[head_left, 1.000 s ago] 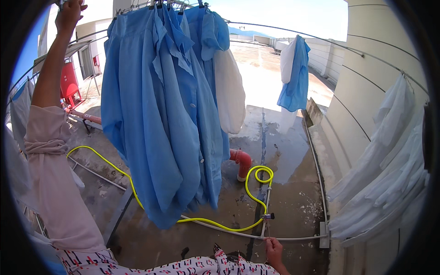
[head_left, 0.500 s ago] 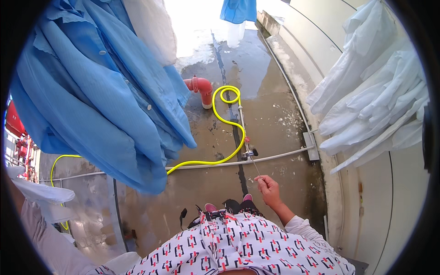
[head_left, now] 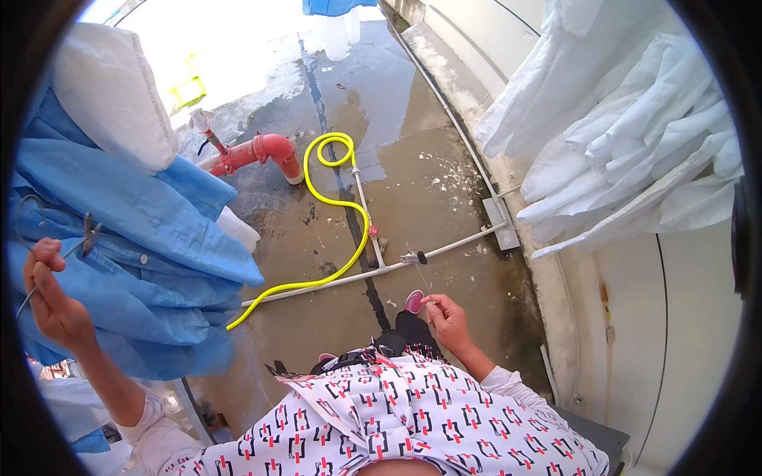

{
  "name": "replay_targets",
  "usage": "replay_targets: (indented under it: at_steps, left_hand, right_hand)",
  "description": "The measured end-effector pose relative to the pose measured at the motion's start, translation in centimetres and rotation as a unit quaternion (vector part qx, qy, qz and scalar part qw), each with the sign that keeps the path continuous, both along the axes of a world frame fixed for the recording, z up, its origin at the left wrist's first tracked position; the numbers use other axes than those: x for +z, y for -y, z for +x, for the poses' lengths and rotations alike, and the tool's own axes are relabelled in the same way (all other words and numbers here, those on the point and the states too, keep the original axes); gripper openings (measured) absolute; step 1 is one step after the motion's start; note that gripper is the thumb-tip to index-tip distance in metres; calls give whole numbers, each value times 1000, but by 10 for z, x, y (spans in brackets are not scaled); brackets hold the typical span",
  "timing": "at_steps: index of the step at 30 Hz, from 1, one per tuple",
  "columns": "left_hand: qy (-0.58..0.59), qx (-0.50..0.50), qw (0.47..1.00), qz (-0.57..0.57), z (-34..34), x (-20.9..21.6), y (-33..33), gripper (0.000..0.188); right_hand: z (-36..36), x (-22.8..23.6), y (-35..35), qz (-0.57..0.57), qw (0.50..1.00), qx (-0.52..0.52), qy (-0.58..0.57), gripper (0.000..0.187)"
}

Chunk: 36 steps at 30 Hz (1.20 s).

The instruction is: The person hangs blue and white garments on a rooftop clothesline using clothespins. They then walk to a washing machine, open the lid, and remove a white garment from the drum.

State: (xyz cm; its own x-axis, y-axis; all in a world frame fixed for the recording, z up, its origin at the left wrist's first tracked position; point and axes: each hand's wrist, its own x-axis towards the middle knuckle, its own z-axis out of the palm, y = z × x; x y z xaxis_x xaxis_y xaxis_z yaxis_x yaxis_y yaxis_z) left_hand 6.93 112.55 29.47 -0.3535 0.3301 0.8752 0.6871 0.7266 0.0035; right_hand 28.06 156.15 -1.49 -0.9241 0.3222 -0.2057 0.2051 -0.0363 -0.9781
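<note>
At the far left my left hand (head_left: 59,305) is raised, its fingers bent around a thin curved wire, apparently a hanger. Beside the fingertips, a dark clip (head_left: 90,231) sits at the blue garments (head_left: 143,210), which have white buttons and hang in a bunch. A white garment (head_left: 119,95) hangs next to them. Low at centre right, my right hand (head_left: 448,321) is closed, pinching a thin straight wire. Near the wire's upper part is a clip (head_left: 414,258), dark at its end. The wire's full shape cannot be made out.
White garments (head_left: 627,151) hang at the right along a pale wall (head_left: 635,317). On the wet floor lie a yellow hose (head_left: 349,204), thin pale pipes (head_left: 452,247) and a thick red pipe (head_left: 258,151). One pink shoe (head_left: 414,301) shows below me.
My left arm has risen into view, with the hand at the blue garments. My view has shifted right, so the hose and pipes sit farther left. My right hand still holds its wire.
</note>
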Motion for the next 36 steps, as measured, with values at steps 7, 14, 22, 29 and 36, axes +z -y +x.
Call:
replay_targets:
  at_steps: [7, 14, 22, 29, 36]
  left_hand:
    - [514, -60, 818, 251, -39, -208, -219, 27]
    - [708, -182, 662, 164, -45, -277, -412, 22]
    - [769, -304, 551, 113, -158, -297, -522, 27]
    - [802, -333, 483, 109, -320, -298, -562, 23]
    - [766, -270, 566, 141, -453, -262, -566, 23]
  right_hand:
    - [-62, 14, -148, 41, 999, 17, 13, 13]
    - [-143, 24, -203, -13, 996, 93, 5, 15]
    - [-269, 15, -257, -60, 996, 52, -45, 15]
    - [-438, 26, -301, -26, 996, 44, -67, 15]
    - [-576, 25, -323, 45, 991, 103, -76, 20]
